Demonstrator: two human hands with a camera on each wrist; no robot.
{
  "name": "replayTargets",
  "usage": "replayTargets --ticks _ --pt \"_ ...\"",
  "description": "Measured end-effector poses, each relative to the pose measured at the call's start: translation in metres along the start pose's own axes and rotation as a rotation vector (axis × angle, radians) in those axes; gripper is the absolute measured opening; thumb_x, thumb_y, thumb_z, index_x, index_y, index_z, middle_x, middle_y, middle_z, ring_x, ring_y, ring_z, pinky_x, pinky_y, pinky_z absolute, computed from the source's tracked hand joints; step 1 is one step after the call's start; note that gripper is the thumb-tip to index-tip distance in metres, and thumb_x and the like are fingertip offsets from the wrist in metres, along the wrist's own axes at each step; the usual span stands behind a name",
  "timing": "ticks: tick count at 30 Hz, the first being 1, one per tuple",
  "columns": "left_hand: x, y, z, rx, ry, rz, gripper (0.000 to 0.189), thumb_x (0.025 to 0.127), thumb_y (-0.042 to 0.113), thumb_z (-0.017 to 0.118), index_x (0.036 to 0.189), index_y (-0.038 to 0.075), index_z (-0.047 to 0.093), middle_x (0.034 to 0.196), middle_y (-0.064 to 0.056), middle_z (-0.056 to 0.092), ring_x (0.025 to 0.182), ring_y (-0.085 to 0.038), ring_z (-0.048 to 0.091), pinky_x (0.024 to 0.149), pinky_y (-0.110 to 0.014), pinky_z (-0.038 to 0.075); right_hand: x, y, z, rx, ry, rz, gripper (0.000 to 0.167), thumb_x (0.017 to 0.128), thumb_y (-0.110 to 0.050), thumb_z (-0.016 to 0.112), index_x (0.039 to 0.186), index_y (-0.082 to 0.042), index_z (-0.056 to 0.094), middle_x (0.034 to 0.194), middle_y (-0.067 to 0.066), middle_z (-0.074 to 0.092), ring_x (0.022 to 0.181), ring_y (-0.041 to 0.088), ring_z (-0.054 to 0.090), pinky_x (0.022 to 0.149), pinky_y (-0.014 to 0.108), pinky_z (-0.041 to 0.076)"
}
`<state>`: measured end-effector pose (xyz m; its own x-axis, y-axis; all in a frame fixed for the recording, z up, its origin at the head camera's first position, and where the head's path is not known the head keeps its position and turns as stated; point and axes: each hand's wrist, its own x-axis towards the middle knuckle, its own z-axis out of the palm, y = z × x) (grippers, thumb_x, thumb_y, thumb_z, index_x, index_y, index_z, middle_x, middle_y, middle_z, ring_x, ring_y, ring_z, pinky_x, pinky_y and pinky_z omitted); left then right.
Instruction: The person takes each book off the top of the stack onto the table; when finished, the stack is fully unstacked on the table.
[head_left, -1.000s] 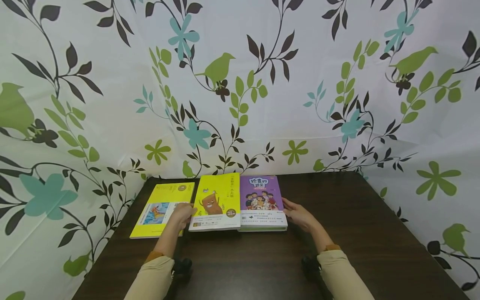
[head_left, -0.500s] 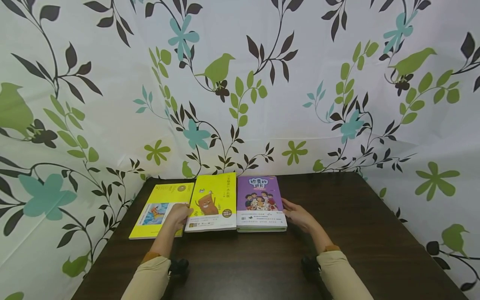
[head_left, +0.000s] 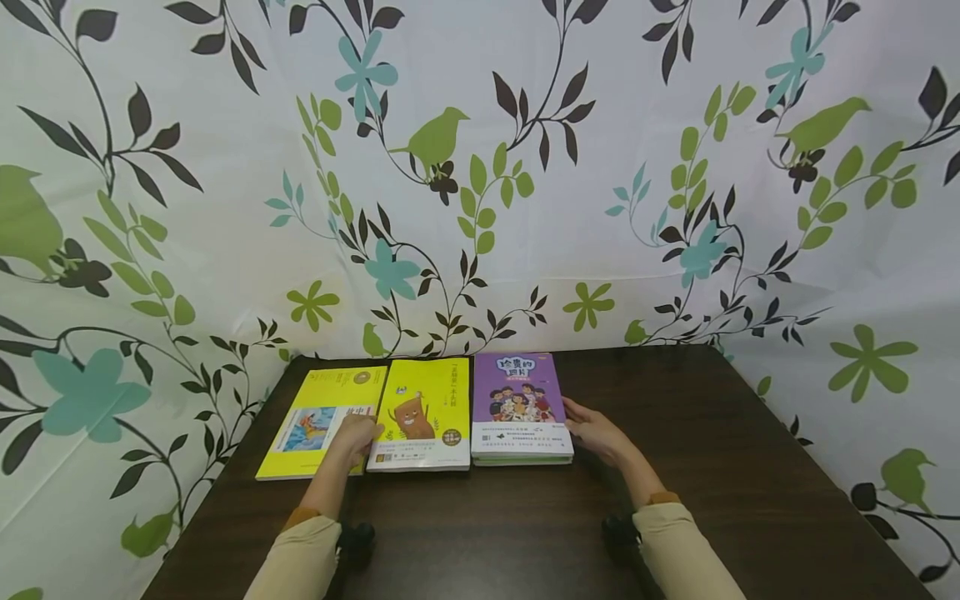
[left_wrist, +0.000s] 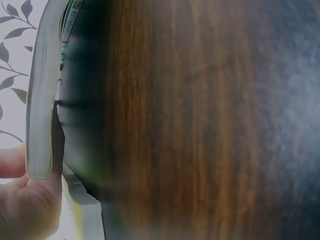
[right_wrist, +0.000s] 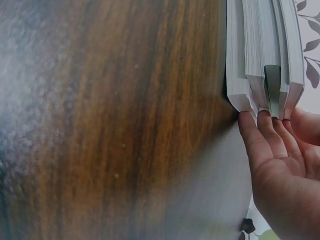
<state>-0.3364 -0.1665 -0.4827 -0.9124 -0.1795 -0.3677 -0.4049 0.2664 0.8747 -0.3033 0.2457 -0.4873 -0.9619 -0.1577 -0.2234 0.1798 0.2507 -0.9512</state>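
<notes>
My left hand pinches the left edge of a yellow book with a brown cartoon figure on its cover. In the left wrist view, thumb and fingers are on either side of that book's page block, and a dark gap shows beneath it. Just right of it lies a stack topped by a purple book. My right hand touches the stack's right side. In the right wrist view its fairly straight fingers rest against the book edges, with the thumb near the top book.
Another yellow book, with a picture on its cover, lies to the left, partly behind my left hand. The dark wooden table ends at a patterned cloth backdrop. Black straps sit at both wrists.
My left hand has moved the yellow cartoon book left, off the purple book's edge, and lowered it into the space between the other yellow book and the stack. The right hand stays at the stack.
</notes>
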Motion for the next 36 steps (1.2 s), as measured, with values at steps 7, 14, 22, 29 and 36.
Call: replayTargets --ticks 7,14,22,29,36 --pt "0.002 -0.001 0.003 0.004 0.011 -0.004 0.04 0.093 0.0 0.047 0.13 -0.015 0.049 0.1 -0.023 0.064 0.07 -0.02 0.064 0.057 -0.025 0.049 0.001 0.001 0.001 0.015 0.008 -0.003 0.056 0.103 -0.002 0.039 0.155 0.0 0.019 0.159 0.025 0.016 0.144 0.041 0.027 0.111 0.056 0.031" --pt "0.003 -0.003 0.003 0.005 -0.008 0.011 0.038 0.093 -0.001 0.046 0.128 -0.016 0.05 0.1 -0.023 0.065 0.073 -0.02 0.066 0.059 -0.026 0.052 0.002 0.002 0.002 -0.006 0.011 0.007 0.056 0.103 -0.003 0.04 0.155 -0.002 0.02 0.16 0.024 0.017 0.144 0.041 0.026 0.11 0.056 0.032" --pt "0.001 0.004 0.004 0.179 -0.029 0.097 0.031 0.092 0.001 0.047 0.115 -0.016 0.056 0.099 -0.022 0.06 0.082 -0.025 0.059 0.062 -0.025 0.046 0.0 0.0 0.0 -0.012 0.001 0.01 0.057 0.103 -0.004 0.04 0.155 -0.001 0.019 0.16 0.025 0.015 0.144 0.042 0.025 0.11 0.056 0.031" --pt "-0.006 0.007 0.003 0.213 0.044 0.131 0.028 0.089 0.003 0.043 0.105 -0.014 0.06 0.097 -0.021 0.055 0.082 -0.026 0.052 0.062 -0.026 0.04 0.001 0.002 0.001 -0.018 0.002 0.009 0.056 0.103 -0.004 0.04 0.155 -0.001 0.02 0.159 0.025 0.016 0.143 0.042 0.028 0.11 0.056 0.033" --pt "-0.011 0.022 0.004 0.242 0.018 0.157 0.047 0.089 0.005 0.046 0.132 -0.014 0.052 0.132 -0.031 0.051 0.094 -0.031 0.05 0.061 -0.027 0.038 0.001 -0.001 0.001 -0.007 0.009 0.009 0.055 0.102 -0.002 0.039 0.155 -0.001 0.021 0.16 0.024 0.016 0.144 0.041 0.028 0.11 0.055 0.032"
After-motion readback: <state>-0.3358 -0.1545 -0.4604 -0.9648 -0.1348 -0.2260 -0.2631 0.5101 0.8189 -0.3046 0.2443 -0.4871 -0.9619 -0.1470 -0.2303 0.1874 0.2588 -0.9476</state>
